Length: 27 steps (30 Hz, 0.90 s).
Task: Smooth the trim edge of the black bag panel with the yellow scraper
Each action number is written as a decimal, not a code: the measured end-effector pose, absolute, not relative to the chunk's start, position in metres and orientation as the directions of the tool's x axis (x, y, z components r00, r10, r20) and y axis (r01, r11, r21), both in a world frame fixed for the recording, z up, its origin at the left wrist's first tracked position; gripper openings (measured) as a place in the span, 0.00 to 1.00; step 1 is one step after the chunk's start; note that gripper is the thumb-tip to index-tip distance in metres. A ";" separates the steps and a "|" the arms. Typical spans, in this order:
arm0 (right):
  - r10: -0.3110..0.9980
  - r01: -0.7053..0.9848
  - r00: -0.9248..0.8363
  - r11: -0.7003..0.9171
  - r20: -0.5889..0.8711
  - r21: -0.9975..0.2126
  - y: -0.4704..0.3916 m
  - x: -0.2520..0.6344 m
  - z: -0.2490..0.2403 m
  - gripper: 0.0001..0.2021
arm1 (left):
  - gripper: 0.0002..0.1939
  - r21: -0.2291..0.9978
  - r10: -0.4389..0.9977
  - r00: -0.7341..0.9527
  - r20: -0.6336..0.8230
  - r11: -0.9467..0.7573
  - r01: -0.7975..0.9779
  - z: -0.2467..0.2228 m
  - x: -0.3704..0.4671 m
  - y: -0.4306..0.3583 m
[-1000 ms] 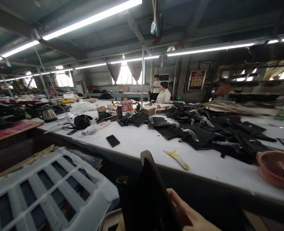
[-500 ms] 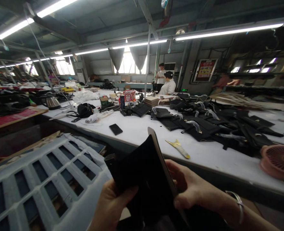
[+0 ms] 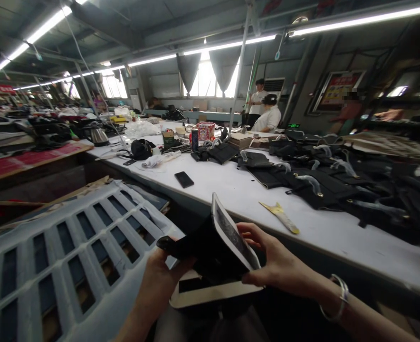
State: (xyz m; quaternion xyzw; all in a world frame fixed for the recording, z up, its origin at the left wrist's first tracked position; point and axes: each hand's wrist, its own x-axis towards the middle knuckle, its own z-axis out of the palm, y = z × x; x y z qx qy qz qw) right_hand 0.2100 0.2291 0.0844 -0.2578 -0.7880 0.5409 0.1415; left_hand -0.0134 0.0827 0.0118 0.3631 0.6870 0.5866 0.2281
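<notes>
Your left hand [image 3: 158, 280] and right hand [image 3: 276, 259] both grasp the black, flexible, pale-edged sheet-like piece [image 3: 201, 254], bent open before the long white-topped table [image 3: 224, 187], so work seems underway, though how much remains is unclear.

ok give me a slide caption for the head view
A person's left hand and right hand hold a curved black piece with pale edges beside a long white worktable piled with black bags.
</notes>
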 end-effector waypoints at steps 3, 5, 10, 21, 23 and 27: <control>0.567 0.297 -0.822 0.352 -0.051 -0.887 0.230 0.207 0.073 0.39 | 0.12 0.979 0.772 -0.632 0.066 0.074 0.191 0.002 -0.013 0.078; 0.561 0.309 -0.827 0.405 -0.033 -0.860 0.232 0.204 0.067 0.39 | 0.12 0.981 0.773 -0.632 0.046 0.085 0.176 -0.004 -0.014 0.076; 0.525 0.347 -0.851 0.553 -0.007 -0.758 0.235 0.197 0.061 0.37 | 0.10 0.973 0.797 -0.600 -0.070 0.188 0.136 -0.024 -0.018 0.077; 0.457 0.448 -0.889 0.857 -0.027 -0.253 0.239 0.199 0.041 0.40 | 0.06 0.938 0.778 -0.628 -0.012 0.227 0.264 -0.047 -0.016 0.062; 0.422 0.418 -0.906 0.898 0.003 -0.139 0.241 0.200 0.035 0.41 | 0.03 0.925 0.798 -0.602 0.013 0.218 0.310 -0.047 -0.015 0.057; 0.307 0.311 -0.944 0.950 0.116 0.013 0.246 0.201 0.028 0.42 | 0.05 0.941 0.768 -0.640 -0.005 0.219 0.256 -0.057 -0.015 0.045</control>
